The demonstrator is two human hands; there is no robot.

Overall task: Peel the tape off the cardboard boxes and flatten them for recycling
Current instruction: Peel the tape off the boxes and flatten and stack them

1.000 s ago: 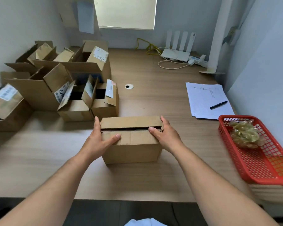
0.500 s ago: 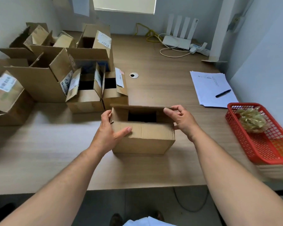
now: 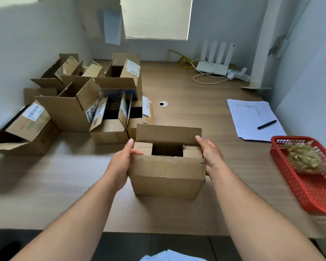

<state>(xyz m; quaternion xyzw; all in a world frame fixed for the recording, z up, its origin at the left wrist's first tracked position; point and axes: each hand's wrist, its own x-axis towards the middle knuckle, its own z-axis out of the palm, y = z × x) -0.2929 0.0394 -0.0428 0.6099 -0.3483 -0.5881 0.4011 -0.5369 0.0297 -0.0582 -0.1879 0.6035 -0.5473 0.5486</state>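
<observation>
Likely, with left hand point(image 3: 120, 162) and right hand point(image 3: 210, 157) clasping the box point(image 3: 167, 174), uneven squeezing could tear its frayed corner.

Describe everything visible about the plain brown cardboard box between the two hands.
The plain brown cardboard box stands upright on the wooden table, creased, top open. Its far long flap stands up, both short flaps lie inward, and the inside looks dark. The left hand grips its left side, thumb on a short flap; the right hand grips its right side.
</observation>
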